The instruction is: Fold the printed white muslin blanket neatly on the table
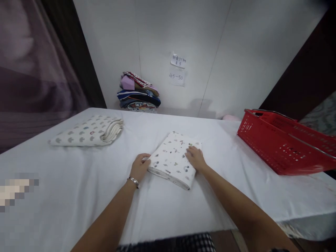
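Observation:
A folded white cloth point(173, 154) with small grey, green and dark prints lies at a slant on the white-covered table. My left hand point(140, 166), with a silver bracelet at the wrist, grips the cloth's left edge between thumb and fingers. On the cloth's right part rests my right hand point(195, 157), its fingers laid over the top surface and its palm by the right edge. Further left lies a second folded cloth point(86, 133), thicker, white with grey prints and a rolled fold on its right side.
A red plastic basket point(275, 147) with metal handles stands at the right. Against the wall behind the table rises a stack of folded fabrics point(139, 92). Two paper notes point(177, 75) hang on the wall. A purple curtain point(34, 77) hangs at the left beyond the table point(110, 185).

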`<state>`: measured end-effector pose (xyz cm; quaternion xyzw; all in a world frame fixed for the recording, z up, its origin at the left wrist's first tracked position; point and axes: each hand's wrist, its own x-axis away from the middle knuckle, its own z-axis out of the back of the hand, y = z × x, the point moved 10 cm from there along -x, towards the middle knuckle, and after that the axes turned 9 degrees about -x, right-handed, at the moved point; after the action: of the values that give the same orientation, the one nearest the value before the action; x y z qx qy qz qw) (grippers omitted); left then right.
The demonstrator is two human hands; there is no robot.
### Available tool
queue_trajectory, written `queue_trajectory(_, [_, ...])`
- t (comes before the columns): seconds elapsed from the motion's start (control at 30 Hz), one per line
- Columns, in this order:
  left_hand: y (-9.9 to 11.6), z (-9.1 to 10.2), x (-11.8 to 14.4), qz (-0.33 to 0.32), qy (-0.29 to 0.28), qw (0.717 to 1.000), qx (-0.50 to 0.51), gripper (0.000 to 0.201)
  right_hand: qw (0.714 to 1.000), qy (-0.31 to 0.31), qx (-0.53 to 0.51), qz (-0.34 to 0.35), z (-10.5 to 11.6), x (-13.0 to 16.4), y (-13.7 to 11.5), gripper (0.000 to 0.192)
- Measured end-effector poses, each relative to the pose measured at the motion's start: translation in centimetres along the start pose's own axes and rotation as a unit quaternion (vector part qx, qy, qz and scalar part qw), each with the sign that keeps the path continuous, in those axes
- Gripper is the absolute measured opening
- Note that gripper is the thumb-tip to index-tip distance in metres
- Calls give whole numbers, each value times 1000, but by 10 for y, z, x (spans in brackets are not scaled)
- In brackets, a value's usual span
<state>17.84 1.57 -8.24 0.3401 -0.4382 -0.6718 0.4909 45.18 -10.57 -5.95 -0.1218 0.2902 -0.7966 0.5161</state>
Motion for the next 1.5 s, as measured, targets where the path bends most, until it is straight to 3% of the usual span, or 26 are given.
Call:
queue_trajectory(0.17, [2,4,0,-25,22,999,-25,29,996,-41,-44,72,-7,61,-28,38])
queue_trajectory(0.4, [3,7,3,-79,62,994,-46,28,982,-10,-74,172,-12,118,-61,35])
queue_trajectory(0.7, [24,10,17,-139,93,975,-147,31,973,14,-13,228,-12,118,-98,28])
queue_trajectory(0.8, [44,10,31,-220,105,951,-190,29,974,32,0,224,-16,117,-97,27])
queue_trajectory(0.9, [64,-2,51,-313,76,916,-238,25,968,60,1,245,-16,118,-94,27])
queue_trajectory(0.97, [70,-9,61,-337,53,901,-270,23,961,78,-3,267,-16,120,-94,26])
queue_trajectory(1.2, [75,-17,71,-342,36,879,-330,20,950,108,4,292,-11,123,-96,24])
queue_trajectory(1.5, [63,-14,65,-286,33,896,-337,24,949,83,19,304,-17,128,-98,30])
